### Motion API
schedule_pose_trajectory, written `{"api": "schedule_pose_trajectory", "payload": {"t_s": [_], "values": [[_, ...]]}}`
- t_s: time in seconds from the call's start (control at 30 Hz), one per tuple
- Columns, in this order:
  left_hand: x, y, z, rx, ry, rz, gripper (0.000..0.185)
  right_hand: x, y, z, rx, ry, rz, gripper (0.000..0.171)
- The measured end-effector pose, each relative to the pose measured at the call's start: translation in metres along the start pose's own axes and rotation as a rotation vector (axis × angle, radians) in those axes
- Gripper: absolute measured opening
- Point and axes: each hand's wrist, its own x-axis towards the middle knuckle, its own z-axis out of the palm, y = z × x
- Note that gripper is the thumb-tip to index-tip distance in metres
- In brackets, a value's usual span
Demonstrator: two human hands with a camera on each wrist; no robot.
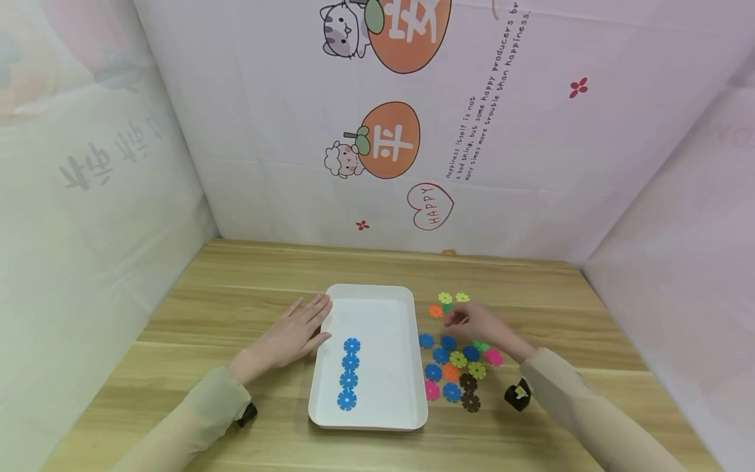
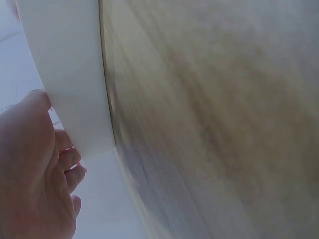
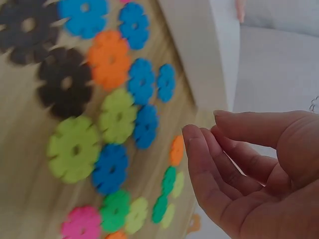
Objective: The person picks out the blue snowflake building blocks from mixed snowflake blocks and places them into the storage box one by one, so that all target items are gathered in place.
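Observation:
A white tray [image 1: 389, 354] lies on the table, with a column of several blue slotted plastic discs [image 1: 348, 379] inside on its left. My left hand [image 1: 297, 331] rests on the tray's left rim, fingers straight; the left wrist view has that hand [image 2: 40, 169] against the tray's outer wall [image 2: 75, 84]. Over the loose discs to the right of the tray hovers my right hand [image 1: 476, 322]. In the right wrist view its fingers are loosely bent, the thumb sits a little apart from the fingertips, and nothing is between them. An orange disc [image 1: 436, 311] and a green disc [image 1: 447, 307] lie nearest it.
Several blue, yellow, pink, orange, green and dark brown discs [image 1: 470, 401] spread over the wooden table [image 1: 236, 308] beside the tray's right wall. Two yellow discs [image 1: 445, 297] lie farthest back. Printed white cloth [image 1: 283, 164] hangs behind and at both sides.

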Motion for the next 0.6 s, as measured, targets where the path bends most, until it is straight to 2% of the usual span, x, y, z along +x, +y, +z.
{"api": "schedule_pose_trajectory", "payload": {"t_s": [0.2,0.37,0.6], "values": [[0.0,-0.001,0.0,0.008,0.01,0.005,0.067,-0.021,0.022,-0.003,-0.012,0.01,-0.012,0.013],[0.0,-0.001,0.0,0.013,0.0,-0.005,0.067,-0.029,0.031,-0.002,-0.059,0.045,-0.041,0.011],[-0.001,-0.001,-0.001,-0.002,-0.003,-0.006,0.067,-0.03,0.035,0.004,-0.12,0.066,0.037,0.017]]}}
